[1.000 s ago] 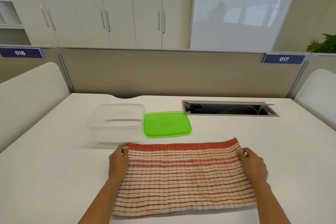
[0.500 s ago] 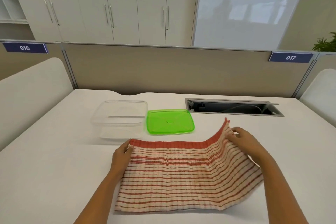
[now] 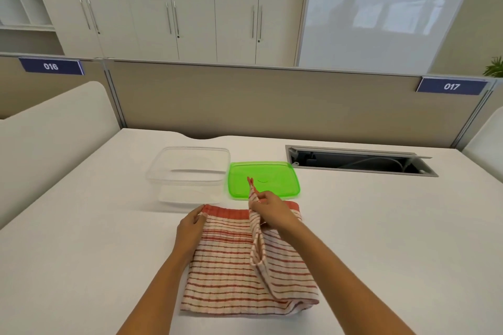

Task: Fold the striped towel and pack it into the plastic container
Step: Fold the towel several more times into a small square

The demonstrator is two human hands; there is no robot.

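Note:
The red-and-cream striped towel (image 3: 231, 266) lies on the white table in front of me, partly doubled over. My right hand (image 3: 272, 211) pinches its far right corner and holds that end lifted above the middle of the cloth. My left hand (image 3: 190, 226) grips the far left corner, flat on the table. The clear plastic container (image 3: 187, 171) stands open just beyond the towel, to the left. Its green lid (image 3: 275, 177) lies flat beside it on the right.
The white table (image 3: 81, 253) has an open cable tray slot (image 3: 359, 164) at the back right. A beige partition (image 3: 258, 100) runs along the far edge. White padded dividers stand at the left (image 3: 49, 139) and far right.
My right hand has carried the towel's right corner up and leftward over the cloth, from the right edge to the middle. The left hand has stayed on its corner.

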